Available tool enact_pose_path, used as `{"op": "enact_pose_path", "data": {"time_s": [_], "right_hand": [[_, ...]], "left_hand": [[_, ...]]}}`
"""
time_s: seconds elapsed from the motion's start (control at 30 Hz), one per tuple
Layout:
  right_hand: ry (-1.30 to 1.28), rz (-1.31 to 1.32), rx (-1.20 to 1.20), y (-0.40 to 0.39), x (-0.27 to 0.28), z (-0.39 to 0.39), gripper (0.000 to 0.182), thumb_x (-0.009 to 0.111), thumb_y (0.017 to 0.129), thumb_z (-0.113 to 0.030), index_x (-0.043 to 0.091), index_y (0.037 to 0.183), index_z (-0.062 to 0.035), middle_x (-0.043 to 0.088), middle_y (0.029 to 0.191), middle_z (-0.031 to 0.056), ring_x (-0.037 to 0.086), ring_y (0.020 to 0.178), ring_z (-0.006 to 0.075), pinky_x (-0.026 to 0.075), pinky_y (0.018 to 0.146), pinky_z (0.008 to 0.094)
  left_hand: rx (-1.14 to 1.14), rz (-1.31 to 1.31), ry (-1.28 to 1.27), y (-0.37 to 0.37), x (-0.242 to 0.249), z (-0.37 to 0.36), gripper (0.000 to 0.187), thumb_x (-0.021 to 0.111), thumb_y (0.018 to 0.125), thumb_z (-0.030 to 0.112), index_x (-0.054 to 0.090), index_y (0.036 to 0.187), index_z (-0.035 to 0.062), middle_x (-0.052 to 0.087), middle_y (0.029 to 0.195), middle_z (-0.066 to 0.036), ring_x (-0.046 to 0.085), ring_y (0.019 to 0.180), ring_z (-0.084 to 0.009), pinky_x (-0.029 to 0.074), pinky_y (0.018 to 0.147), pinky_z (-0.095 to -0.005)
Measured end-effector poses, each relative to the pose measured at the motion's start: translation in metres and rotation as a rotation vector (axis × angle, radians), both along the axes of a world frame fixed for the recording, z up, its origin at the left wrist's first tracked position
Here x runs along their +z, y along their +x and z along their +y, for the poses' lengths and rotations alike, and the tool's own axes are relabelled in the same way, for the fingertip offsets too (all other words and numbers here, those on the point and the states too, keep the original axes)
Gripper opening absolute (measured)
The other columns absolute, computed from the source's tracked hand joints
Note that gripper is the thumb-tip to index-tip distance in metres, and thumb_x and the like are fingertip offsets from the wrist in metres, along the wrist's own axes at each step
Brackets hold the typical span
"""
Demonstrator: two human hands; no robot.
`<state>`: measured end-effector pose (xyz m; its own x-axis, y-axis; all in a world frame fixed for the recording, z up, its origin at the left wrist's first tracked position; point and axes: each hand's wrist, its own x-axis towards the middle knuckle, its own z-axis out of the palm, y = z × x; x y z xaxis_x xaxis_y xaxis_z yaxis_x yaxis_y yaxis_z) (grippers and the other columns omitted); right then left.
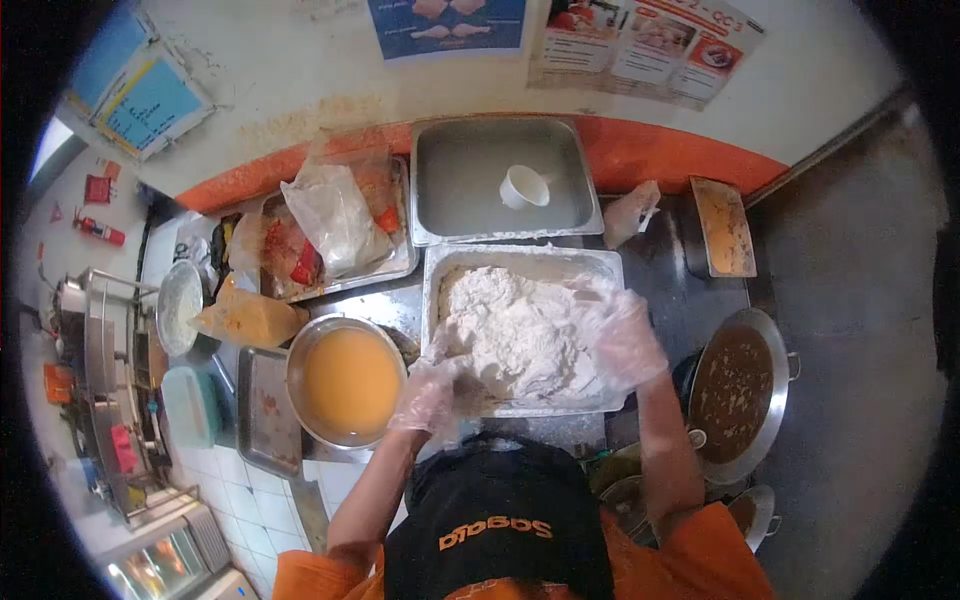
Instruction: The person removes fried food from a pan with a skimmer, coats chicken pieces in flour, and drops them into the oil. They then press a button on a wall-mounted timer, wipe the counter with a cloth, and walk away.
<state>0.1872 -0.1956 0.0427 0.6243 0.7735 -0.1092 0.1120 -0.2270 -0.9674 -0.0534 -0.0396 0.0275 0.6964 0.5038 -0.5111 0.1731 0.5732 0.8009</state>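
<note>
A metal tray [626, 265] in front of me is filled with clumpy white flour [520, 330], heaped in the middle. Both my hands wear clear plastic gloves dusted with white. At the tray's near left side, my left hand [428, 390] has its fingers apart over the rim, at the edge of the flour. My right hand [628, 345] is over the flour's right side, fingers loosely stretched and somewhat blurred. Directly left of my left hand stands a round metal bowl [293, 385] of orange-yellow liquid [350, 382].
Behind the flour tray sits a deep metal pan [455, 190] with a white cup [524, 187] inside. A tray [408, 225] with plastic bags [335, 215] lies back left. To the right are a wide pan [785, 390] of brown liquid and a narrow container [725, 230].
</note>
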Motion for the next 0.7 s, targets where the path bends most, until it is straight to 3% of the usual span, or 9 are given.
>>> {"op": "enact_pose_path", "data": {"time_s": [0.03,0.17,0.27,0.37,0.43,0.5,0.57,0.6,0.7], "right_hand": [[-0.001,-0.305,-0.017,0.004,0.013,0.001,0.028,0.055,0.091,-0.021,0.067,0.112,-0.0078,0.07,0.094,0.0151,0.068,0.08,0.022,0.055,0.074,0.0321],[-0.143,-0.462,0.041,0.014,0.01,-0.021,0.03,0.061,0.081,-0.005,0.067,0.11,-0.006,0.071,0.101,0.0134,0.069,0.086,0.0211,0.054,0.079,0.0334],[-0.415,-0.459,0.169,-0.019,0.043,-0.014,0.028,0.06,0.079,-0.005,0.068,0.105,-0.005,0.071,0.099,0.0149,0.068,0.086,0.0242,0.054,0.08,0.0353],[-0.705,-0.527,0.475,-0.05,0.061,-0.008,0.021,0.057,0.079,-0.008,0.068,0.097,-0.0039,0.069,0.093,0.0172,0.067,0.084,0.0294,0.053,0.079,0.0377],[-0.747,-0.77,0.632,-0.053,-0.013,-0.018,0.017,0.057,0.08,-0.012,0.066,0.091,-0.0037,0.066,0.088,0.0184,0.065,0.081,0.0329,0.053,0.077,0.0393],[-0.519,-0.816,0.545,-0.046,-0.051,-0.032,0.015,0.056,0.078,-0.014,0.062,0.081,-0.0012,0.063,0.08,0.019,0.062,0.076,0.0353,0.052,0.074,0.0412],[-0.379,-0.826,0.449,-0.039,-0.057,-0.038,0.014,0.058,0.072,-0.014,0.065,0.071,-0.0015,0.064,0.076,0.0187,0.064,0.074,0.0353,0.052,0.07,0.043],[-0.363,-0.822,0.441,-0.033,-0.058,-0.046,0.019,0.059,0.076,-0.021,0.066,0.076,-0.0035,0.065,0.076,0.0181,0.064,0.074,0.0342,0.052,0.07,0.0419],[-0.416,-1.057,0.419,-0.044,0.001,-0.049,0.014,0.056,0.077,-0.014,0.065,0.081,-0.0044,0.064,0.078,0.0179,0.064,0.073,0.0332,0.053,0.072,0.0401]], "left_hand": [[-0.068,-0.04,0.183,-0.003,-0.015,0.002,0.062,0.065,0.088,0.013,0.038,0.143,0.0028,0.049,0.138,-0.012,0.052,0.122,-0.0228,0.044,0.101,-0.0324],[-0.468,0.249,0.823,0.007,-0.015,0.003,0.068,0.074,0.079,0.021,0.044,0.138,0.0019,0.047,0.142,-0.012,0.048,0.127,-0.0269,0.043,0.102,-0.0376],[-0.774,0.105,1.479,0.013,-0.016,0.004,0.059,0.073,0.075,0.022,0.053,0.128,0.0037,0.056,0.13,-0.012,0.056,0.115,-0.0305,0.046,0.097,-0.0422],[-0.806,-0.015,1.932,0.019,-0.002,-0.002,0.05,0.071,0.075,0.022,0.056,0.12,0.0061,0.063,0.114,-0.012,0.061,0.099,-0.0331,0.049,0.088,-0.0449],[-0.772,0.036,1.837,0.019,-0.004,-0.003,0.036,0.068,0.078,0.022,0.061,0.11,0.0083,0.065,0.101,-0.014,0.063,0.088,-0.0333,0.051,0.082,-0.0433],[-0.619,0.028,1.835,0.014,-0.037,0.011,0.03,0.068,0.078,0.021,0.063,0.104,0.0083,0.065,0.097,-0.014,0.062,0.087,-0.0335,0.051,0.081,-0.042],[-0.573,0.027,1.721,0.01,-0.025,0.014,0.022,0.068,0.078,0.017,0.065,0.097,0.0062,0.066,0.096,-0.014,0.064,0.087,-0.0316,0.052,0.08,-0.0398],[-0.601,0.033,1.659,0.008,-0.025,0.02,0.023,0.069,0.077,0.016,0.066,0.097,0.0057,0.067,0.096,-0.014,0.064,0.088,-0.0313,0.053,0.08,-0.0392],[-0.539,0.079,1.573,0.006,0.003,0.018,0.024,0.071,0.076,0.014,0.068,0.098,0.0062,0.068,0.096,-0.014,0.066,0.087,-0.0306,0.053,0.08,-0.0379]]}}
